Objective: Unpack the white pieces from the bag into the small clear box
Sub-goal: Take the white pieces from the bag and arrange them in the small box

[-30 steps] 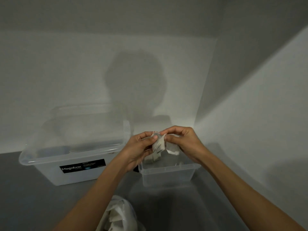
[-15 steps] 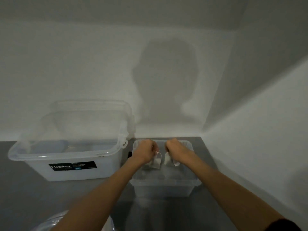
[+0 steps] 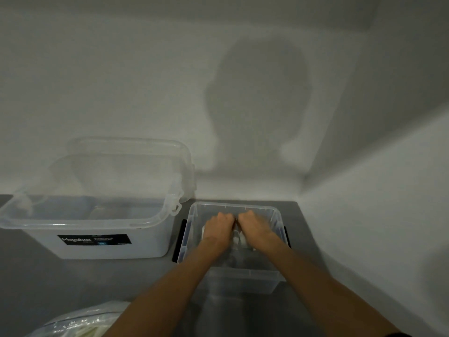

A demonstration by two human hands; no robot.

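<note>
The bench [image 3: 73, 283] is taken up left of the small clear box [image 3: 243, 276] by a big open tub [image 3: 97, 249], and the bag [image 3: 80, 322], nearer than the box and to its left, is cut off by the frame edge with pale contents left inside, so unpacking is judged unfinished. The left hand [image 3: 218, 227] and right hand [image 3: 255, 227], held above the box a second ago, have been lowered into it, knuckles almost touching. Fingers are curled under and hidden, so it cannot be told whether the blurred white pieces [image 3: 239, 239] beneath are gripped or released.
</note>
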